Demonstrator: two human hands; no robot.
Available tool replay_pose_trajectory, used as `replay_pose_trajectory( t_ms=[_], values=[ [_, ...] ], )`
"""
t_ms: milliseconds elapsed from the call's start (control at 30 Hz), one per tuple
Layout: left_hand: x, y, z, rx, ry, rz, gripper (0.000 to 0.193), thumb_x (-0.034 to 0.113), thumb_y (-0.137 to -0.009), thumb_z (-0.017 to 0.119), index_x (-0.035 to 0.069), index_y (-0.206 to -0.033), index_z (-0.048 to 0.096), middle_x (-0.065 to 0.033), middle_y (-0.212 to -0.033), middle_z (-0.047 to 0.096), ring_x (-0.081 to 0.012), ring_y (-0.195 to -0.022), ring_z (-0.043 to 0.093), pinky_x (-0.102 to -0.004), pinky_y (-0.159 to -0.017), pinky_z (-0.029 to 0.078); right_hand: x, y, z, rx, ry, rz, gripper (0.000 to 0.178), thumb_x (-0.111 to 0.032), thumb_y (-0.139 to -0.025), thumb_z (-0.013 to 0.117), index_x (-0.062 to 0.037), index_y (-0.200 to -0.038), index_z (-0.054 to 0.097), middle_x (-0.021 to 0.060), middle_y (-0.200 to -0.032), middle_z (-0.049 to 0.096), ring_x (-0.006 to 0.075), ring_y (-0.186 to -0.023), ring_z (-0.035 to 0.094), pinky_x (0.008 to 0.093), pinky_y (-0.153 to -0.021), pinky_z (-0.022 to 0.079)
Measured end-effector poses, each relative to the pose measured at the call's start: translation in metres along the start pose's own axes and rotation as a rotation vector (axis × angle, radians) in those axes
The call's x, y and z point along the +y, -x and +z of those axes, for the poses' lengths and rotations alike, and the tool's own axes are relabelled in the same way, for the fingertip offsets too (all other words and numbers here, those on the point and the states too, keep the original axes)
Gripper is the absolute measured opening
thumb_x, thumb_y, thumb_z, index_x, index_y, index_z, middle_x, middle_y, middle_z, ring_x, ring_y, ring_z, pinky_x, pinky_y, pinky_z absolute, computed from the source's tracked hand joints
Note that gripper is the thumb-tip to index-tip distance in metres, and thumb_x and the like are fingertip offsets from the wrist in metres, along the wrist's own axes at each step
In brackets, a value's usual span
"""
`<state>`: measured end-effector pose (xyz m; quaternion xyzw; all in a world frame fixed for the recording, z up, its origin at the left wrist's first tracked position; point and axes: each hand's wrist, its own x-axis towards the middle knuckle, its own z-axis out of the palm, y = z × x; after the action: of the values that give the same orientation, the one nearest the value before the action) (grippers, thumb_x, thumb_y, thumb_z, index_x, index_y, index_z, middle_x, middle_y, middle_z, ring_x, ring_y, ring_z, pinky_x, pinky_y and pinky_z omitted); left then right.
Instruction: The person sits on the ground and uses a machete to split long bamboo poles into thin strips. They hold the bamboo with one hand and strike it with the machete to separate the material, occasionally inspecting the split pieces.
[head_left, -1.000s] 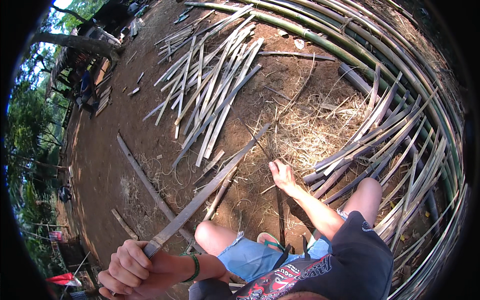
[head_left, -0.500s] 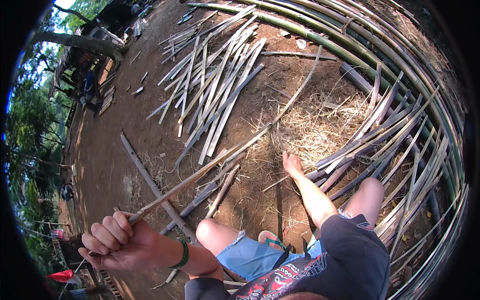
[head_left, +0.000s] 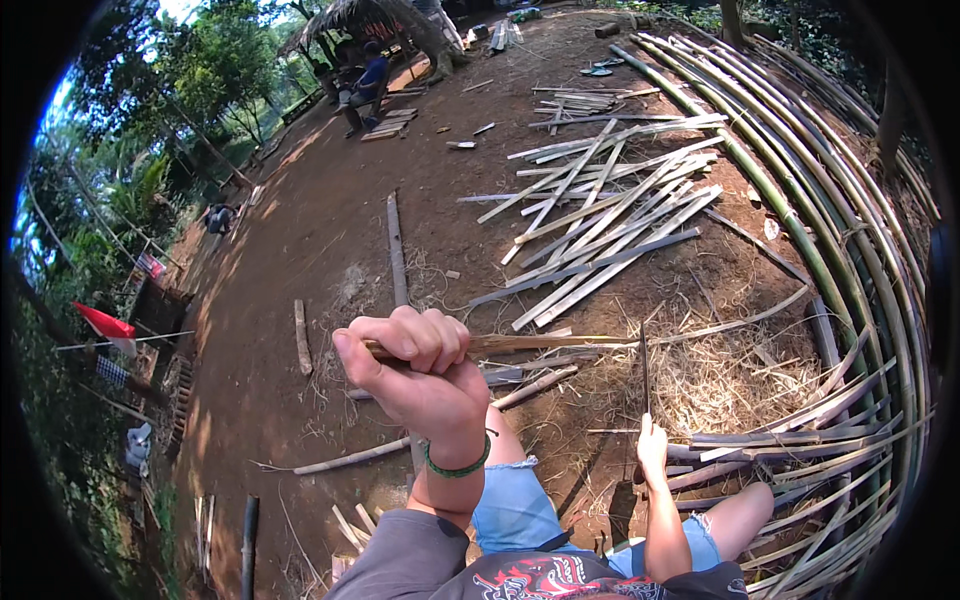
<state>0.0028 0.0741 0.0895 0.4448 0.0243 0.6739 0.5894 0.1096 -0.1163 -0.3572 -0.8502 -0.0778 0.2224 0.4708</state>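
Observation:
My left hand (head_left: 415, 365), a green band at its wrist, is closed around one end of a long bamboo strip (head_left: 560, 341). The strip runs out to the right, and its thin far end bends over a heap of pale shavings (head_left: 740, 385). My right hand (head_left: 652, 450) is lower and to the right, closed on a knife with a long dark blade (head_left: 645, 375). The blade points up and away from me and meets the strip near its middle. Most of the handle is hidden in my fist.
Split bamboo strips (head_left: 610, 215) lie piled ahead, with more strips (head_left: 800, 450) at right. Long green bamboo poles (head_left: 790, 205) curve along the right side. A pole (head_left: 398, 250) lies on the dirt. Far off, a person (head_left: 368, 80) sits near a thatched shelter.
The view has swung left. My left hand, still gripping the strip, now appears nearer the middle. The knife blade now shows clearly against the strip.

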Motion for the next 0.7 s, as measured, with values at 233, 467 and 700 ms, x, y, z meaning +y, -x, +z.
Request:
replay_pose_trajectory(
  t_ms=[233,467,700],
  values=[
    [0.011,0.012,-0.012,0.002,0.016,0.004,0.047,0.045,-0.104,0.031,0.013,-0.069,0.033,0.0044,-0.052,0.022,-0.0076,-0.044,0.016,-0.0256,-0.041,0.018,-0.01,0.007,0.002,-0.007,-0.094,-0.124,0.055,-0.04,-0.101,0.042,0.0013,-0.066,0.05,0.0123,-0.054,0.05,0.022,-0.048,0.051,0.0381,-0.051,0.04],
    [0.053,0.01,-0.011,-0.062,0.055,0.052,0.047,0.044,-0.105,0.027,0.013,-0.07,0.032,0.0041,-0.052,0.024,-0.0072,-0.042,0.016,-0.0248,-0.039,0.018,-0.047,0.038,-0.025,-0.105,-0.291,-0.035,0.051,-0.04,-0.101,0.045,-0.004,-0.066,0.048,0.003,-0.053,0.045,0.0128,-0.045,0.045,0.0313,-0.044,0.036],
    [0.032,0.007,-0.021,0.0,0.007,-0.027,0.048,0.047,-0.105,0.027,0.012,-0.071,0.033,0.0035,-0.052,0.022,-0.0087,-0.045,0.016,-0.0271,-0.042,0.017,-0.042,0.063,-0.024,-0.144,-0.233,0.008,0.051,-0.04,-0.1,0.044,-0.0005,-0.069,0.05,0.0066,-0.052,0.046,0.0162,-0.046,0.05,0.0331,-0.046,0.04]
  ],
)
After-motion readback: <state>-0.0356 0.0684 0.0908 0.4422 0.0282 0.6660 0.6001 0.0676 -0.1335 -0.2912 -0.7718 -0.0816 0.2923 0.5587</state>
